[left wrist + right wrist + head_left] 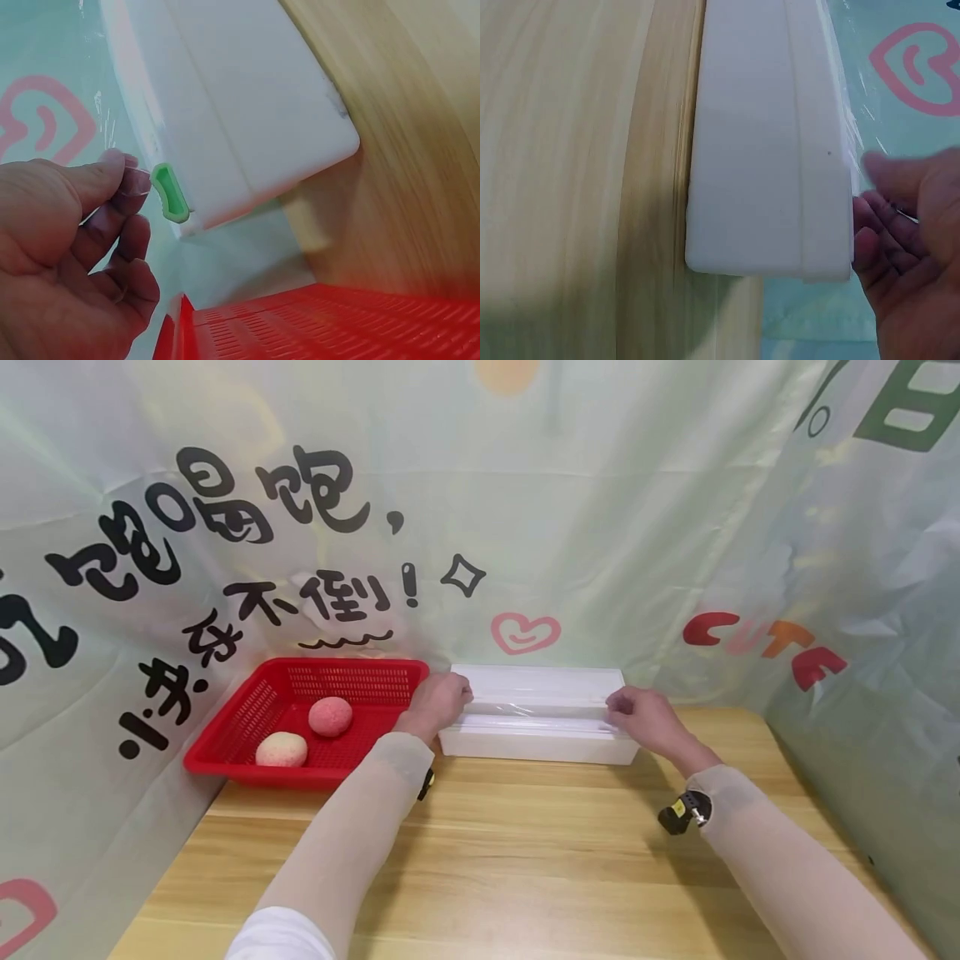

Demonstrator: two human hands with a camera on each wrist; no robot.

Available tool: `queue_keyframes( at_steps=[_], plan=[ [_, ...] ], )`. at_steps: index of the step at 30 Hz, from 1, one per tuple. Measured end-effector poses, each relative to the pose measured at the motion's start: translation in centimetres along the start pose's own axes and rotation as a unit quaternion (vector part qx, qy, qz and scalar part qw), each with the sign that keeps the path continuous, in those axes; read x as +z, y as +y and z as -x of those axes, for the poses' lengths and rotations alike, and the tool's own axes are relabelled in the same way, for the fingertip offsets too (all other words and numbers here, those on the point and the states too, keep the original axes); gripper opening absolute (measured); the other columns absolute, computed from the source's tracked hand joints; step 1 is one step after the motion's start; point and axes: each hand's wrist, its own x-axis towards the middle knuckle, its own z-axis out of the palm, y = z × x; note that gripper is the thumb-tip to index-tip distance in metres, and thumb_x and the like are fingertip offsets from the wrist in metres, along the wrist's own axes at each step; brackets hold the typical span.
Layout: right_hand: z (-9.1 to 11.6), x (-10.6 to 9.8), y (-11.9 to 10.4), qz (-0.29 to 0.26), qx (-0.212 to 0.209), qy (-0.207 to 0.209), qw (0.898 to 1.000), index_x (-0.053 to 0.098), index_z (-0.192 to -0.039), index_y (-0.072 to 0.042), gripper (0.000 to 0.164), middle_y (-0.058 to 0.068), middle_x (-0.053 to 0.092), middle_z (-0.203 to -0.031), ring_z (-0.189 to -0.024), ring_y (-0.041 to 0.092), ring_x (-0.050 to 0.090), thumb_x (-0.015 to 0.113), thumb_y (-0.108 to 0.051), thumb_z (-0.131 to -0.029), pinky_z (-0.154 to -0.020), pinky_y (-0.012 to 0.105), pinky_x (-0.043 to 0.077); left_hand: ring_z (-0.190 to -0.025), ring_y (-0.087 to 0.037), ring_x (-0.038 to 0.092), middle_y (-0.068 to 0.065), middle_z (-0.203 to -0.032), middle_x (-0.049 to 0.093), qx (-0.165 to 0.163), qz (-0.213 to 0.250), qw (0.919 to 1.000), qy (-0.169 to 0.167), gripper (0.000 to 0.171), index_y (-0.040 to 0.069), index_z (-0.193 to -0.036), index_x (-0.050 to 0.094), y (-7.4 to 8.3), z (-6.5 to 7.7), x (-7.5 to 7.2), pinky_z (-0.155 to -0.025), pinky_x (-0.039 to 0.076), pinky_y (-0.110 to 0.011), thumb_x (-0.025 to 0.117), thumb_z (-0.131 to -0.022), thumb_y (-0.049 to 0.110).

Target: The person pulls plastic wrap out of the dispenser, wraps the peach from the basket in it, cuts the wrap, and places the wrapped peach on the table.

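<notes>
A long white cling film dispenser (536, 748) stands on the table near the back wall, its lid (536, 680) raised behind. Clear cling film (517, 711) stretches across the opening between both hands. My left hand (437, 700) pinches the film's left corner between thumb and fingertip, beside a green end piece (171, 193) seen in the left wrist view. At the right end of the dispenser, my right hand (651, 720) pinches the other corner, its remaining fingers curled close to the box's side.
A red plastic basket (225, 770) stands just left of the dispenser, under my left forearm. It holds a pink round fruit (330, 717) and a pale yellow one (281, 749). Printed cloth walls (600, 543) enclose the wooden table (525, 860) at the back and sides.
</notes>
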Motion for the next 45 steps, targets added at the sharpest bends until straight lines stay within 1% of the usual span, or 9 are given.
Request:
queue_keyframes(
  at_steps=[2, 6, 9, 13, 20, 25, 28, 36, 45],
  plan=[
    [0.0, 0.1, 0.1, 0.008, -0.009, 0.002, 1.000, 0.072, -0.121, 0.005, 0.025, 0.024, 0.075, -0.112, -0.104, 0.039, 0.070, 0.067, -0.011, -0.102, -0.095, 0.056, 0.057, -0.098, -0.023, 0.061, -0.003, -0.108, 0.071, -0.002, 0.002, 1.0000, 0.001, 0.020, 0.017, -0.120, 0.078, 0.0, 0.0, 0.0, -0.093, 0.057, -0.038, 0.072, -0.101, 0.021],
    [0.1, 0.4, -0.1, 0.007, 0.018, 0.036, 0.999, 0.076, -0.117, 0.000, 0.023, 0.019, 0.077, -0.104, -0.094, 0.032, 0.071, 0.063, -0.016, -0.106, -0.080, 0.044, 0.057, -0.098, -0.023, 0.061, -0.002, -0.110, 0.072, 0.001, 0.003, 0.9999, 0.011, 0.021, 0.017, -0.122, 0.077, 0.3, -0.3, -0.3, -0.095, 0.057, -0.038, 0.072, -0.102, 0.021],
    [0.1, 0.3, -0.4, -0.022, 0.055, 0.053, 0.997, 0.077, -0.118, -0.002, 0.025, 0.018, 0.077, -0.102, -0.091, 0.029, 0.071, 0.061, -0.020, -0.108, -0.070, 0.034, 0.055, -0.097, -0.023, 0.062, -0.002, -0.110, 0.073, 0.005, 0.011, 0.9998, 0.019, 0.022, 0.016, -0.123, 0.077, 0.5, -0.5, -0.6, -0.095, 0.058, -0.037, 0.071, -0.102, 0.021],
    [-0.4, -0.1, -0.8, -0.077, 0.086, 0.054, 0.992, 0.075, -0.121, -0.001, 0.027, 0.021, 0.076, -0.106, -0.088, 0.026, 0.072, 0.061, -0.020, -0.109, -0.068, 0.029, 0.060, -0.098, -0.024, 0.063, -0.004, -0.110, 0.074, 0.009, 0.015, 0.9995, 0.027, 0.021, 0.014, -0.122, 0.077, 0.6, -0.6, -1.1, -0.096, 0.058, -0.038, 0.070, -0.103, 0.020],
    [-1.0, -1.1, -1.6, -0.222, 0.126, 0.042, 0.966, 0.067, -0.126, 0.008, 0.034, 0.032, 0.069, -0.121, -0.082, 0.012, 0.074, 0.065, -0.019, -0.107, -0.074, 0.028, 0.064, -0.098, -0.023, 0.064, -0.006, -0.110, 0.074, 0.021, 0.020, 0.9986, 0.045, 0.021, 0.012, -0.122, 0.075, 0.7, -0.7, -2.0, -0.097, 0.059, -0.038, 0.067, -0.105, 0.021],
    [-1.0, -1.8, -2.7, -0.282, 0.143, 0.035, 0.948, 0.060, -0.134, 0.010, 0.043, 0.031, 0.062, -0.130, -0.087, 0.007, 0.075, 0.065, -0.022, -0.106, -0.083, 0.028, 0.064, -0.097, -0.023, 0.063, -0.005, -0.108, 0.074, 0.018, 0.038, 0.9977, 0.053, 0.018, 0.012, -0.119, 0.075, 1.0, -0.6, -2.5, -0.094, 0.058, -0.037, 0.065, -0.106, 0.021],
    [-1.1, -2.2, -3.2, -0.298, 0.150, 0.037, 0.942, 0.059, -0.136, 0.009, 0.043, 0.025, 0.061, -0.128, -0.091, 0.008, 0.076, 0.065, -0.022, -0.107, -0.088, 0.030, 0.063, -0.097, -0.023, 0.063, -0.005, -0.109, 0.074, 0.019, 0.048, 0.9965, 0.065, 0.018, 0.012, -0.118, 0.074, 1.2, -0.6, -2.7, -0.094, 0.058, -0.036, 0.063, -0.107, 0.021],
    [-1.2, -3.1, -4.1, -0.306, 0.161, 0.061, 0.936, 0.061, -0.135, 0.006, 0.043, 0.015, 0.066, -0.121, -0.096, 0.010, 0.077, 0.067, -0.025, -0.105, -0.096, 0.036, 0.060, -0.100, -0.024, 0.064, -0.006, -0.113, 0.074, 0.007, 0.080, 0.9933, 0.084, 0.019, 0.013, -0.121, 0.075, 1.8, -0.1, -3.6, -0.097, 0.059, -0.038, 0.066, -0.106, 0.020],
    [-1.5, -4.2, -5.0, -0.307, 0.146, 0.083, 0.937, 0.061, -0.138, 0.004, 0.046, 0.012, 0.071, -0.119, -0.088, 0.004, 0.076, 0.067, -0.027, -0.105, -0.088, 0.026, 0.061, -0.100, -0.024, 0.065, -0.006, -0.114, 0.075, 0.020, 0.083, 0.9896, 0.116, 0.021, 0.012, -0.121, 0.075, 2.3, 0.1, -4.8, -0.097, 0.059, -0.039, 0.064, -0.107, 0.023]
  ],
)
